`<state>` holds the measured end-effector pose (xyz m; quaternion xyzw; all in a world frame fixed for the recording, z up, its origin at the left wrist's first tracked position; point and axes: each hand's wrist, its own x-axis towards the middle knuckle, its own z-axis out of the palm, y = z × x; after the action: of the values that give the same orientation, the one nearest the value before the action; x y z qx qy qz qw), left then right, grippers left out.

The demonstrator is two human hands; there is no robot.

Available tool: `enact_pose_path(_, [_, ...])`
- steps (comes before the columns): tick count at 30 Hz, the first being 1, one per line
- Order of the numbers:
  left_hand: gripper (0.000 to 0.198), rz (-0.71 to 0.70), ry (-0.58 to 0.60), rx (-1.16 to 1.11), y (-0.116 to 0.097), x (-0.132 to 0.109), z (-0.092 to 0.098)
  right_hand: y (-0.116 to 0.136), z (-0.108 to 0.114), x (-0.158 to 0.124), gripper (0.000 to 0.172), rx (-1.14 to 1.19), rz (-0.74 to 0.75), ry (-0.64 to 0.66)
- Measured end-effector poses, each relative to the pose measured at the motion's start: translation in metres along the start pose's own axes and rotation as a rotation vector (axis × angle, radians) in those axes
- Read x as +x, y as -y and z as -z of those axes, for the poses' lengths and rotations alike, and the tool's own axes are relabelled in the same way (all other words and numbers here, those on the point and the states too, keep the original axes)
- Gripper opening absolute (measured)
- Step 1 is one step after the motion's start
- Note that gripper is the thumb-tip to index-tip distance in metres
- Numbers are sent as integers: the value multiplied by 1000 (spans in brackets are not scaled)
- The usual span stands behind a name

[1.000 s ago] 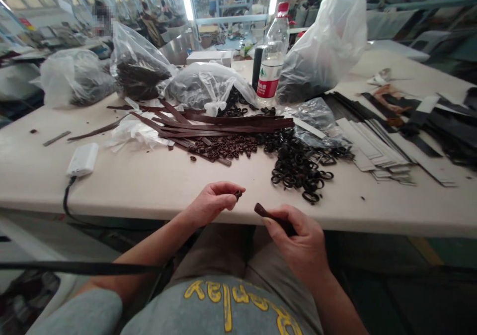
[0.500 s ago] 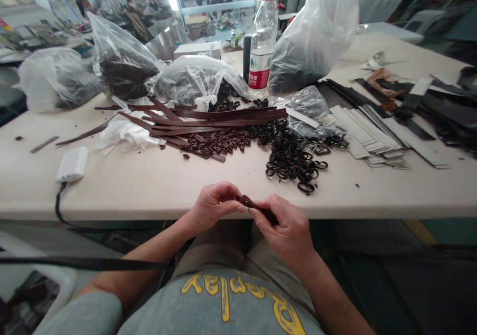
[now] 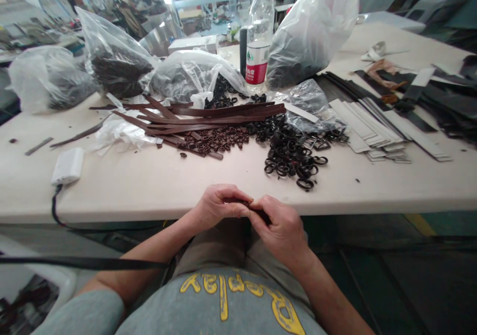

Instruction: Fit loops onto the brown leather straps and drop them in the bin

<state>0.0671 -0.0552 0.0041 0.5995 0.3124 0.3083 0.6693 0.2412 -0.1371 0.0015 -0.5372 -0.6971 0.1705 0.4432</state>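
At the table's front edge my left hand (image 3: 219, 206) and my right hand (image 3: 278, 224) meet, fingertips touching. Both are closed on a dark brown leather strap (image 3: 238, 202), most of it covered by my fingers. Its far part runs into my right palm. Whether a small loop sits on the strap cannot be seen. Beyond my hands lie a pile of small brown loops (image 3: 227, 139), several long brown strips (image 3: 208, 114) and a heap of black loops (image 3: 288, 156).
A white box with a black cable (image 3: 67, 166) lies at left. Plastic bags (image 3: 115, 71) and a bottle with a red label (image 3: 257, 66) stand at the back. White strips (image 3: 367, 128) and black strips (image 3: 439, 111) cover the right side of the table (image 3: 208, 181).
My left fingers have slid toward my right hand and now cover the strap's end, which was showing between the hands. My right hand has shifted slightly left.
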Motion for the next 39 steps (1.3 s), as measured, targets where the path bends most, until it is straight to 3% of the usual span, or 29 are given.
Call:
enact_pose_path(4, [44,119,22,-251,7,-2,-6,-1,-1,0,5,202,-124,-38])
enact_pose_path(8, [37,156,6,-373,15,-4,-10,-1,1,0,6,243,-131,-37])
enact_pose_path(16, [22,-52,-54,-79,1,-4,-5,-5,-2,-3,7,188,-174,-15])
enact_pose_path(20, [20,-120,-50,35,-7,-5,6,-9,0,-8,16,-38,-96,72])
enact_pose_path(26, [23,-90,-39,80,-12,-6,13,-12,0,-14,28,-277,23,97])
enact_pose_path(39, [19,-44,-3,92,-13,-10,13,-11,-5,-16,32,-291,-7,227])
